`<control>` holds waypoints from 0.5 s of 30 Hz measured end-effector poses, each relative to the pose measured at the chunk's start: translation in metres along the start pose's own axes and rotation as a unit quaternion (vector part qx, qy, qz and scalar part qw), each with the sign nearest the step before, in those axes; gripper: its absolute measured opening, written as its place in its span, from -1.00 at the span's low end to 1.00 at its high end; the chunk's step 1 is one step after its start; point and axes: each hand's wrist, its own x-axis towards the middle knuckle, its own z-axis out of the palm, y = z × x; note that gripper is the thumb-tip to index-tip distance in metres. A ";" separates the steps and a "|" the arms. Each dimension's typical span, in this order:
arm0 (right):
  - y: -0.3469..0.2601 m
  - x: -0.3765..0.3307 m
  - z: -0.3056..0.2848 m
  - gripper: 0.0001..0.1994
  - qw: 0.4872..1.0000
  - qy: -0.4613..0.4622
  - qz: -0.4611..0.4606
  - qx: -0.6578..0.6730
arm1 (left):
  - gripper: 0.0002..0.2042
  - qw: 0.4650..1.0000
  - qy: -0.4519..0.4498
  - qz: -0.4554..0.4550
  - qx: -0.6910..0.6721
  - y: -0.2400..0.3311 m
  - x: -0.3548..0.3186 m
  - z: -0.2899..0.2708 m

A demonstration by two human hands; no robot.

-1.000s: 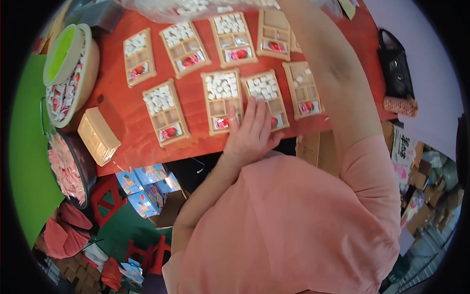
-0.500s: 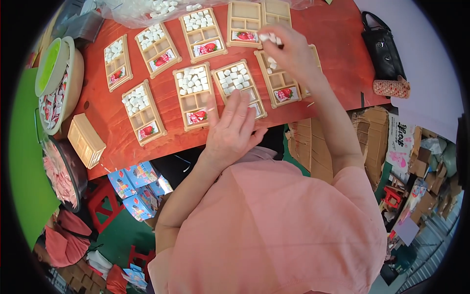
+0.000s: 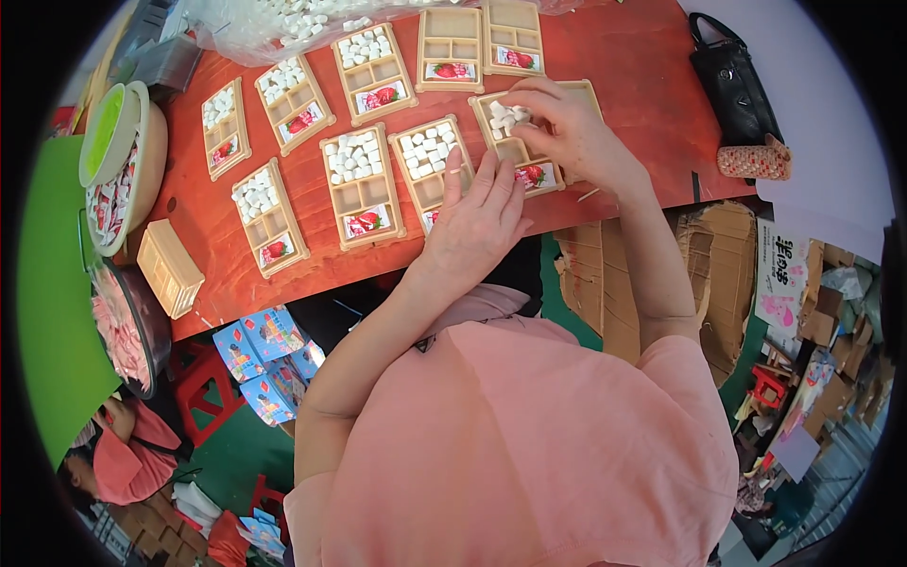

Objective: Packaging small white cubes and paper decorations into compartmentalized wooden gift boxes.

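Observation:
My right hand (image 3: 578, 137) is at a beige compartment tray (image 3: 515, 151), its fingers curled round a small heap of white marshmallows (image 3: 507, 115) in the upper compartment. The lower compartment there has a strawberry-printed packet (image 3: 535, 176). Stretched out flat, my left hand (image 3: 475, 213) lies over the lower part of the neighbouring tray (image 3: 427, 192) and hides some of it. White marshmallows (image 3: 427, 145) fill that tray's upper compartment. To its left, another tray (image 3: 349, 196) holds marshmallows and a strawberry packet (image 3: 367, 221).
Several similar trays, such as one tray (image 3: 397, 69), stand on the red table (image 3: 605, 57). A plastic bag (image 3: 246, 38) of marshmallows lies at the back. Bowls (image 3: 151, 180) and stacked trays (image 3: 170, 267) are at left, a black handbag (image 3: 732, 90) at right.
My right hand has come down and nearer with marshmallows, into the tray's upper compartment. My left hand has shifted slightly right. The trays appear shifted left as the view moved.

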 end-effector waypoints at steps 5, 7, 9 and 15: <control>0.001 -0.011 -0.019 -0.79 0.998 0.045 0.041 -0.015 | -0.49 1.000 0.012 -0.012 -0.011 0.002 0.006 -0.005; 0.005 -0.019 -0.018 -0.84 0.997 0.051 0.055 -0.011 | -0.49 0.999 0.030 -0.021 -0.008 -0.001 0.016 -0.007; 0.009 -0.023 -0.010 -0.86 0.997 0.048 0.049 -0.039 | -0.47 0.999 0.023 -0.033 0.004 -0.004 0.029 -0.008; 0.011 -0.015 0.001 -0.86 0.990 0.049 0.038 -0.128 | -0.36 0.997 -0.016 -0.059 0.055 -0.017 0.040 -0.003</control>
